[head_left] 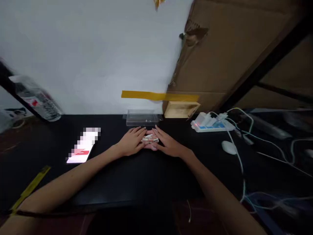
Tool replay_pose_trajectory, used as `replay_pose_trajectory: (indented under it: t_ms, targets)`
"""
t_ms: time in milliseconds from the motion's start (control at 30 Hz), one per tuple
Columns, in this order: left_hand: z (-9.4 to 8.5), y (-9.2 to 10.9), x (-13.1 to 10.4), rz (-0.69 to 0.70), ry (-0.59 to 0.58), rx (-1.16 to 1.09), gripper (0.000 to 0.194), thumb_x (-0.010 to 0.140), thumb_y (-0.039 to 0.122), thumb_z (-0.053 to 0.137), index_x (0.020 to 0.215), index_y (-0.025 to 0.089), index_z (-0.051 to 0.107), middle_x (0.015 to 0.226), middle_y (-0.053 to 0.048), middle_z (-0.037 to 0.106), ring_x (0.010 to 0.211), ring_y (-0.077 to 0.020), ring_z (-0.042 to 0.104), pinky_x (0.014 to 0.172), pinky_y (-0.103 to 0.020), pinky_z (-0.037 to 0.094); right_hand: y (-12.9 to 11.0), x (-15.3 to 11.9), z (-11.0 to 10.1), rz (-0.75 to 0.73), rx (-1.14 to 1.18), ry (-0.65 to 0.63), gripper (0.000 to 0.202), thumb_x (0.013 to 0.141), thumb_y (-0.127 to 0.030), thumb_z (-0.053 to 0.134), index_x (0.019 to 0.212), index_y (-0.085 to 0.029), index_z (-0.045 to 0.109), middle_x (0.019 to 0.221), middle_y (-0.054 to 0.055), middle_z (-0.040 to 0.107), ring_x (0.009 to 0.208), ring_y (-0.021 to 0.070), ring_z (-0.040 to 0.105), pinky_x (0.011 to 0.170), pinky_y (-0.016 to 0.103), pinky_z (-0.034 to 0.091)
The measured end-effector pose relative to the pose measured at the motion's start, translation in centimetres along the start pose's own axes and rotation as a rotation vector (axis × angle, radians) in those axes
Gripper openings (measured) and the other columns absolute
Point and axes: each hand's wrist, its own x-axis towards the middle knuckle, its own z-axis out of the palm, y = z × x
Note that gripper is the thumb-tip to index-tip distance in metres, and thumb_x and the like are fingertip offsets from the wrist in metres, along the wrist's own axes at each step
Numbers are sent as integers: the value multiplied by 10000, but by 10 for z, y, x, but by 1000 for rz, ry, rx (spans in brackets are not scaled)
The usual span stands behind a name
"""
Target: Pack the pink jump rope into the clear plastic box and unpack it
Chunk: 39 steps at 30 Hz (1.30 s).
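A small heap of thin white and orange-pink pieces (150,138) lies on the black desk (114,179), too blurred for me to tell their kind. From the left my left hand (132,141) borders it, palm down, fingers stretched out and thumb apart. Opposite, my right hand (169,142) lies the same way along the heap's right side. The fingertips of both appear to touch its edges, and partly hide it. Right behind the hands stands a clear plastic box (142,118).
A lit phone (81,150) lies at left, near a plastic bottle (40,101). Behind at right are a shallow wooden box (181,109) and a power strip (212,122) with trailing cables. A white mouse (229,147) lies nearby. Yellow tape (158,96) crosses the wall.
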Motion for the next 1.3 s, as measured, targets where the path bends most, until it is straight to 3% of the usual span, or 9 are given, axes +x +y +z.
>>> replay_pose_trajectory:
  t_ms: [167, 433, 633, 867, 1133, 1300]
  targets:
    - [0, -1, -6, -54, 35, -9, 641, 1003, 490, 387, 1510, 100, 341, 1576, -179, 358, 1423, -325, 385, 1135, -458, 335, -4, 3, 0, -19, 33, 27, 869, 948, -710, 350, 1610, -190, 137, 1680, 100, 88, 1539, 320, 121, 1248, 523, 173]
    - [14, 3, -22, -157, 106, -31, 677, 1004, 493, 349, 1437, -26, 381, 1501, -274, 418, 1460, -373, 301, 1185, -505, 269, -12, 3, -3, 18, 26, -16, 920, 942, -717, 360, 1609, -140, 98, 1674, 128, 25, 1542, 320, 77, 1255, 510, 147]
    - [22, 11, -22, -120, 177, -55, 647, 995, 476, 350, 1469, 34, 334, 1496, -245, 434, 1469, -363, 285, 1196, -574, 207, -9, 4, -1, -6, 35, -9, 953, 923, -716, 425, 1613, -182, 42, 1671, 118, -12, 1536, 343, 84, 1246, 531, 163]
    - [25, 16, -11, -103, 190, -66, 657, 1000, 516, 351, 1465, 52, 351, 1477, -250, 455, 1447, -369, 324, 1183, -587, 214, -4, 0, -6, 52, 10, 3, 957, 921, -696, 458, 1611, -158, 70, 1670, 137, 70, 1528, 324, 145, 1243, 495, 206]
    - [30, 16, 5, -130, 158, 5, 749, 998, 581, 356, 1439, -23, 397, 1481, -282, 437, 1438, -405, 318, 1176, -558, 229, 3, 4, -2, -64, -135, 119, 833, 962, -648, 416, 1575, -104, 266, 1625, 178, 273, 1528, 318, 169, 1237, 538, 212]
    - [23, 12, 2, -137, 101, -40, 731, 996, 573, 344, 1486, 33, 377, 1540, -223, 396, 1470, -397, 264, 1194, -564, 175, -4, 7, -1, -104, -160, 101, 788, 960, -653, 430, 1587, -213, 246, 1623, 123, 311, 1522, 306, 205, 1231, 560, 212]
